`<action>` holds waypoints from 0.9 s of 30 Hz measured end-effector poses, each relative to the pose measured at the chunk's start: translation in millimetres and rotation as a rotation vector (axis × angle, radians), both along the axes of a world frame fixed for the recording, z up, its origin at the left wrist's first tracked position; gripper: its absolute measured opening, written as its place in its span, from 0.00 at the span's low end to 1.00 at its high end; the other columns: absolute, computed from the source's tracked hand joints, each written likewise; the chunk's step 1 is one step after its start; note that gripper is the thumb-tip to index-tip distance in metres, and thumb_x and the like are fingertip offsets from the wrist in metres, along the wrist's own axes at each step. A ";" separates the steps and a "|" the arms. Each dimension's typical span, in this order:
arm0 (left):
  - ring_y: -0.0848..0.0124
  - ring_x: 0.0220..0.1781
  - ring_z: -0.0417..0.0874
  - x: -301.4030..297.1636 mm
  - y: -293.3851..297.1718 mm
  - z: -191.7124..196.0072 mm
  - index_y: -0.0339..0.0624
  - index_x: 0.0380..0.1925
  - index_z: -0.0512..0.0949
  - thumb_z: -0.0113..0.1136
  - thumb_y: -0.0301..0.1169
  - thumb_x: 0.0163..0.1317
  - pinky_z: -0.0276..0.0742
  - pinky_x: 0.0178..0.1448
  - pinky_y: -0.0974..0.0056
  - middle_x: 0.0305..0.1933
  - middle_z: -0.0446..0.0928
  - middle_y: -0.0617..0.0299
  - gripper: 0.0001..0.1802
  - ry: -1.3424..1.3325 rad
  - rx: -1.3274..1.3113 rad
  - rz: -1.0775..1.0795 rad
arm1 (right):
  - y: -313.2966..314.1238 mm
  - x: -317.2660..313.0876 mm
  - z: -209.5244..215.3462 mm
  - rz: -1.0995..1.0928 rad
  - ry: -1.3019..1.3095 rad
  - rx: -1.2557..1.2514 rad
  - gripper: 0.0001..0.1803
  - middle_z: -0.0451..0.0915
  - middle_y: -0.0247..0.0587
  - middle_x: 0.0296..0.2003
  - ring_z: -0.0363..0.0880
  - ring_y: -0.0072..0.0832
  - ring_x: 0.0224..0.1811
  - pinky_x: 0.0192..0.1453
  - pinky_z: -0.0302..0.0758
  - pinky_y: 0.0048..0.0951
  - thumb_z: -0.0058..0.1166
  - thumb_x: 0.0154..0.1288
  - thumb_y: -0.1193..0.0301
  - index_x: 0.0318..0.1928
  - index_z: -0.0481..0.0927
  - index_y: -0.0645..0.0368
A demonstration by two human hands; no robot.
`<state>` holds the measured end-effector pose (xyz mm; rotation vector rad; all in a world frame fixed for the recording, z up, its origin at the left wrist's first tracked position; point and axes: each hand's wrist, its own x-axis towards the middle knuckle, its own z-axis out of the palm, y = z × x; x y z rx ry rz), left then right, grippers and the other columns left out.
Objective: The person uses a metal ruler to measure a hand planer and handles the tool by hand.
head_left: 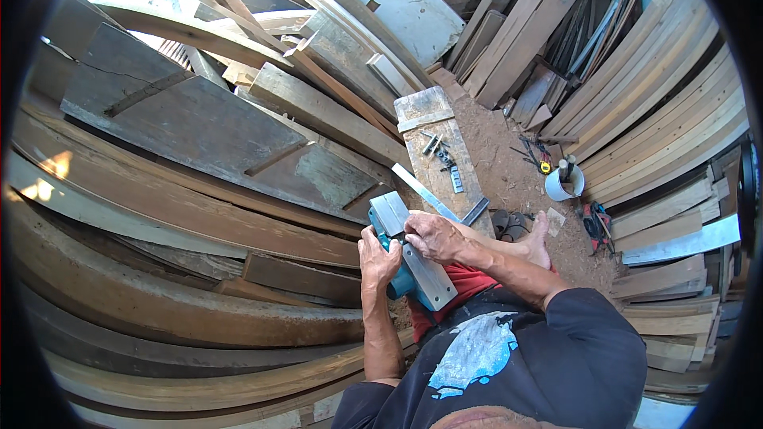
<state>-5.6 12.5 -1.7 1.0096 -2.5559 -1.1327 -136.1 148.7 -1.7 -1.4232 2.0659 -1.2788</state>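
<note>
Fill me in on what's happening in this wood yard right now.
A seated person holds a teal electric planer upside down in their lap, sole plate up. The left hand grips its body; the right hand works at the plate's top. Small tools lie on a plank ahead, and stacked boards surround them.

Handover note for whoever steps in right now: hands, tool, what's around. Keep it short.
Left hand: gripping the teal electric planer from its left side, planer turned sole-up on the lap.
Right hand: fingers on the sole near the front end.
Wooden bench ahead holds small metal tools; white bucket on the dirt to the right.
Done or left: cannot tell from this view.
</note>
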 end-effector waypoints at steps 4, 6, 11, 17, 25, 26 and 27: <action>0.39 0.53 0.73 0.2 1.1 2.3 0.31 0.57 0.64 0.59 0.36 0.57 0.69 0.60 0.43 0.49 0.74 0.34 0.31 0.012 -0.011 0.000 | -4.3 -3.9 9.7 -0.020 -0.051 0.262 0.12 0.78 0.51 0.33 0.79 0.50 0.40 0.47 0.75 0.45 0.59 0.67 0.64 0.39 0.76 0.61; 0.39 0.52 0.74 -0.1 1.7 5.2 0.31 0.57 0.64 0.59 0.36 0.57 0.69 0.60 0.42 0.49 0.74 0.34 0.31 0.007 -0.009 0.005 | -5.9 -4.7 4.3 -0.028 -0.048 0.146 0.12 0.79 0.50 0.33 0.80 0.49 0.39 0.45 0.76 0.45 0.59 0.68 0.63 0.37 0.76 0.60; 0.38 0.51 0.74 -0.3 3.2 5.9 0.31 0.57 0.65 0.59 0.37 0.56 0.69 0.60 0.42 0.48 0.75 0.34 0.31 0.000 -0.025 0.013 | -9.6 1.8 -3.2 -0.100 0.061 0.108 0.18 0.79 0.49 0.32 0.81 0.47 0.35 0.40 0.76 0.44 0.56 0.70 0.56 0.34 0.78 0.59; 0.39 0.51 0.74 1.8 2.6 2.4 0.31 0.57 0.65 0.59 0.38 0.56 0.69 0.60 0.42 0.49 0.75 0.34 0.32 0.008 -0.030 0.014 | -3.0 -2.5 7.8 -0.024 0.002 0.051 0.14 0.77 0.49 0.30 0.80 0.48 0.36 0.42 0.76 0.46 0.56 0.70 0.62 0.35 0.76 0.61; 0.39 0.53 0.74 0.9 1.6 2.9 0.31 0.59 0.63 0.60 0.39 0.56 0.69 0.61 0.42 0.51 0.75 0.35 0.34 -0.012 -0.030 0.002 | -1.2 -6.0 7.6 0.035 0.037 0.041 0.09 0.76 0.50 0.35 0.79 0.48 0.42 0.47 0.76 0.45 0.59 0.67 0.69 0.38 0.75 0.61; 0.39 0.53 0.74 1.1 0.2 2.6 0.32 0.59 0.63 0.60 0.39 0.56 0.69 0.61 0.42 0.51 0.75 0.35 0.34 -0.017 -0.029 0.002 | -1.7 -6.3 9.3 0.049 0.057 -0.079 0.08 0.76 0.49 0.34 0.79 0.48 0.42 0.47 0.76 0.45 0.58 0.67 0.69 0.38 0.76 0.61; 0.39 0.53 0.74 0.3 1.6 2.5 0.32 0.59 0.63 0.60 0.39 0.56 0.69 0.61 0.42 0.51 0.75 0.35 0.34 -0.020 -0.023 -0.003 | -0.7 -5.9 6.6 0.048 0.058 -0.077 0.08 0.76 0.49 0.34 0.79 0.48 0.42 0.47 0.76 0.45 0.58 0.67 0.69 0.38 0.76 0.61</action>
